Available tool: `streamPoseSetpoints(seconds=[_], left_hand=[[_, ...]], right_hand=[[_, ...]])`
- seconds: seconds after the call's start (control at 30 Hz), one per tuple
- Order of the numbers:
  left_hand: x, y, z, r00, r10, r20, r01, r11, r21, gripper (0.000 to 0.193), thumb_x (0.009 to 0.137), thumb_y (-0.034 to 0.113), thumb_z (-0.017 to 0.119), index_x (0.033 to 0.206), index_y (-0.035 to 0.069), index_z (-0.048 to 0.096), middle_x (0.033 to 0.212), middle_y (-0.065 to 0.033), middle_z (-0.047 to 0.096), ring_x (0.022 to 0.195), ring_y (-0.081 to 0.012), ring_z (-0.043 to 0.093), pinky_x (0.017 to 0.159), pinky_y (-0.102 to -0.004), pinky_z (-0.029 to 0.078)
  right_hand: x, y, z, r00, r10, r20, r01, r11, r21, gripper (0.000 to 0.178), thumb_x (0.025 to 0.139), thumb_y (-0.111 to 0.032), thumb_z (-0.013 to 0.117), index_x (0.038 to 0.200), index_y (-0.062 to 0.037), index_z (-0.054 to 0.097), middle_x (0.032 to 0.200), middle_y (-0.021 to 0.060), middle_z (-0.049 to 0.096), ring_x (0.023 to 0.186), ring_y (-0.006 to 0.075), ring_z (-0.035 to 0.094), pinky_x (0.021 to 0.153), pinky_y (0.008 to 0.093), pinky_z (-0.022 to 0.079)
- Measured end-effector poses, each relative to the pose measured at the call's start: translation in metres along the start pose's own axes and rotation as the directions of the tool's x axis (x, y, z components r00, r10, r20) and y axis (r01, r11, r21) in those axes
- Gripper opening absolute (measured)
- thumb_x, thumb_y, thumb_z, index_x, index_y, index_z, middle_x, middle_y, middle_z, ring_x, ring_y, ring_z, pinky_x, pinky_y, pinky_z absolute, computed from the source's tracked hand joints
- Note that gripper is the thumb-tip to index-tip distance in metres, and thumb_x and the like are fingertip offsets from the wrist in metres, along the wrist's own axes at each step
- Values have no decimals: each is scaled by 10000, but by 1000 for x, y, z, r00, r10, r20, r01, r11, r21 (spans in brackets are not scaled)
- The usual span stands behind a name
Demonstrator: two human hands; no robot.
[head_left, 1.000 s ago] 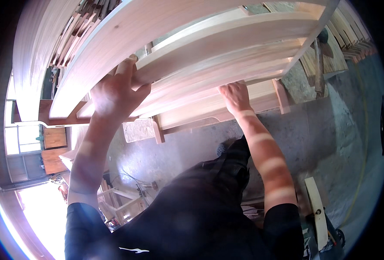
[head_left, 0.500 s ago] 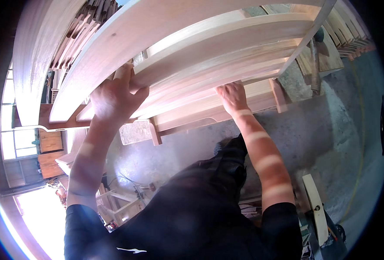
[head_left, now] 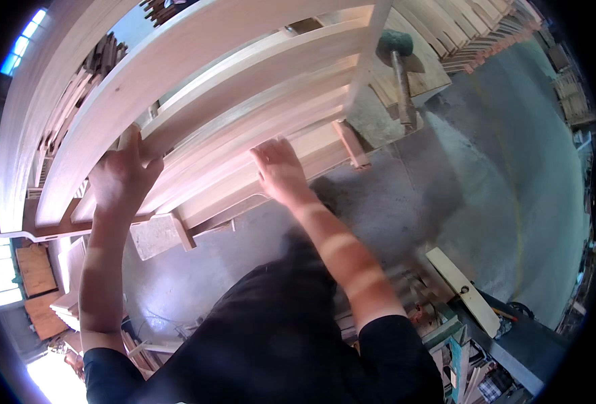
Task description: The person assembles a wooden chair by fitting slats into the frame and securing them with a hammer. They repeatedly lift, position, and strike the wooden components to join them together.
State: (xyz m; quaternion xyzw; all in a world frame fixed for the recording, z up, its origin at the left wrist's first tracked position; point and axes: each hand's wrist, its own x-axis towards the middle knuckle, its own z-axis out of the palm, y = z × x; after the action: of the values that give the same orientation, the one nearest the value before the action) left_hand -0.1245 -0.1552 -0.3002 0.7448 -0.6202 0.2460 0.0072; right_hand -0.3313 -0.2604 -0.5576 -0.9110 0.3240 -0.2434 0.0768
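A large pale wooden frame of long curved slats (head_left: 257, 84) slants across the upper left. My left hand (head_left: 124, 176) reaches up between two slats near their left end, fingers wrapped round the edge of one and partly hidden behind it. My right hand (head_left: 281, 172) is in front of the lower slats, near the middle. Its fingertips are smeared by motion, so I cannot tell whether they touch the wood. Below is a lower rail with short feet, one foot (head_left: 352, 145) at its right end.
A mallet (head_left: 395, 46) with a dark head and wooden handle lies on a block (head_left: 433, 81) right of the frame. Stacked wooden parts (head_left: 453, 27) stand behind it. Grey concrete floor (head_left: 459, 175) stretches to the right. A pale board (head_left: 463, 289) lies at lower right.
My view has swung right, so the frame sits further left and more of the mallet shows. My right hand has shifted left along the slats; my left hand keeps its hold.
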Motion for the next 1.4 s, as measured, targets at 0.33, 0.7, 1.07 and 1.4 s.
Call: streamPoseSetpoints(seconds=[0.33, 0.7, 1.07, 1.4], left_hand=[[-4, 9, -2, 999, -20, -26, 18, 995, -94, 516, 695, 285, 840, 1116, 29, 685, 806, -144, 700, 772, -357, 695, 767, -473, 548], [107, 168, -27, 982, -140, -127, 122, 982, -142, 621, 618, 486, 916, 998, 34, 724, 820, -112, 668, 757, -337, 668, 693, -442, 524], [121, 175, -24, 968, -186, -170, 130, 946, -297, 683, 631, 501, 903, 1113, 66, 692, 972, -130, 680, 847, -362, 653, 743, -479, 517], [111, 169, -42, 946, -321, -49, 282, 887, -364, 534, 695, 562, 844, 958, 115, 717, 799, -58, 673, 752, -286, 652, 628, -421, 524]], right_hand=[[-72, 227, -101, 843, 349, -409, -383, 924, -2, 346, 814, -156, 696, 1149, -100, 630, 1026, 152, 664, 996, 382, 610, 934, 503, 457], [70, 423, -64, 597, 793, 118, -802, 592, 82, 488, 749, -268, 783, 1093, 40, 623, 1011, 274, 697, 1006, 425, 686, 854, 502, 527], [28, 407, -99, 566, 609, 555, -692, -14, 722, 313, 829, -192, 650, 555, -75, 552, 511, 68, 549, 410, 199, 548, 421, 340, 420], [122, 322, -414, 948, 251, -194, -151, 896, 417, 263, 839, -206, 749, 951, -25, 594, 781, 53, 630, 700, 179, 645, 640, 344, 506]])
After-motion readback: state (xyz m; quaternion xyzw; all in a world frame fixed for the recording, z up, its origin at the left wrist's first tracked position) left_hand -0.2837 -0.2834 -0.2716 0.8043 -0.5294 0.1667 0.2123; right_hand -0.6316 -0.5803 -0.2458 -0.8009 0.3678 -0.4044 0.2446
